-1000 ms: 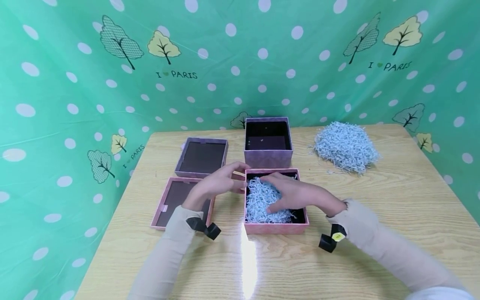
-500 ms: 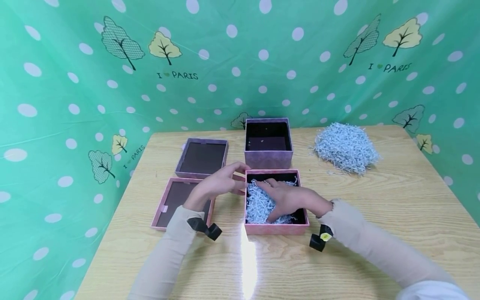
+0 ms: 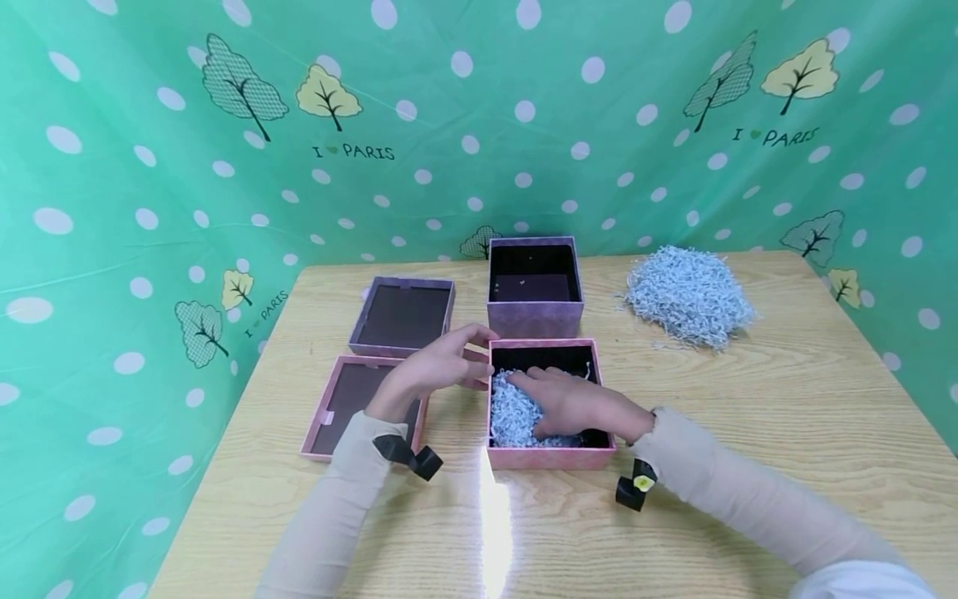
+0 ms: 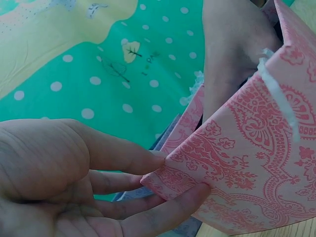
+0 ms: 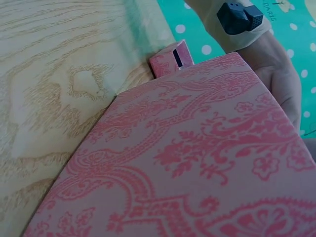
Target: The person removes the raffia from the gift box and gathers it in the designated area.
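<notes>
A pink box with a dark inside stands near the table's middle, partly filled with pale blue shredded paper. My right hand is inside it, fingers spread and resting on the paper; some fingertips are hidden. At the box's left side, my left hand touches the outer wall near the far corner. In the left wrist view, thumb and fingers of the left hand meet the pink patterned wall. A paper strand hangs over its rim. The box wall hides my right hand in the right wrist view.
Behind the pink box stands a purple box, a few paper bits inside. A purple lid and a pink lid lie upturned at left. A heap of blue shredded paper sits at back right. A green dotted cloth hangs behind.
My right hand has shifted toward the near side of the pink box and lower, with the paper bunched nearer; more of the dark far wall shows. My left hand stays in place.
</notes>
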Demonstrator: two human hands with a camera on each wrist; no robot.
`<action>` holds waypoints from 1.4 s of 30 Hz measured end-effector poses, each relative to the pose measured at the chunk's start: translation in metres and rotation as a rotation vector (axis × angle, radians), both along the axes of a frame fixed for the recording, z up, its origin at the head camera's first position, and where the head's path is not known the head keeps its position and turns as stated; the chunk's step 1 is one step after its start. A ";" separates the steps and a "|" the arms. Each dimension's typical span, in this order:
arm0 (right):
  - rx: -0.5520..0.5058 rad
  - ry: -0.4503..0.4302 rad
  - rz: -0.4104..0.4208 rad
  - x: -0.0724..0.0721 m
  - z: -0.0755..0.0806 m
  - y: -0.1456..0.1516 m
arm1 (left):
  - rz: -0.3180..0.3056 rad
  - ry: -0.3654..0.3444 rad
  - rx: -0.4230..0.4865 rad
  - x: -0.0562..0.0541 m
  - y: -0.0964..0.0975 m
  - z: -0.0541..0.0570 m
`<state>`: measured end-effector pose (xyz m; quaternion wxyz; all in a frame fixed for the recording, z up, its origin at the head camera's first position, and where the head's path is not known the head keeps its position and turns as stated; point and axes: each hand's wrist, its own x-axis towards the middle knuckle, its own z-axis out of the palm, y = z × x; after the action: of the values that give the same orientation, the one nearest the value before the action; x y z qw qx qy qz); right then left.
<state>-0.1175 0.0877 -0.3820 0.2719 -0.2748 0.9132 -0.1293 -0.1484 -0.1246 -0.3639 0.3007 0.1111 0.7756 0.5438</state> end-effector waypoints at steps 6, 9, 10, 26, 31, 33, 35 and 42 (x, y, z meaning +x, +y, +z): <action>-0.034 0.030 0.027 0.001 0.003 0.001 | -0.005 -0.011 0.017 0.000 0.000 -0.001; -0.062 0.045 0.025 0.003 0.006 0.002 | -0.008 -0.016 0.021 0.000 0.000 0.000; -0.076 0.054 0.026 0.003 0.007 0.003 | -0.008 -0.016 0.019 0.000 0.000 0.000; -0.249 0.175 0.000 0.003 0.050 0.023 | -0.017 -0.006 0.030 0.000 -0.001 -0.002; -0.288 0.227 -0.012 0.000 0.063 0.029 | -0.017 -0.019 0.039 -0.001 -0.001 -0.001; -0.301 0.244 -0.016 0.000 0.067 0.032 | -0.023 -0.007 0.025 -0.001 -0.001 -0.002; -0.314 0.262 -0.020 -0.001 0.072 0.034 | -0.025 0.001 0.021 -0.001 -0.001 -0.002; -0.331 0.285 -0.072 0.000 0.093 0.046 | -0.020 -0.023 0.060 -0.001 0.000 -0.002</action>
<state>-0.1180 0.1333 -0.2887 0.0866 -0.2982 0.9179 -0.2470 -0.1496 -0.1251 -0.3658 0.3117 0.1214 0.7543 0.5650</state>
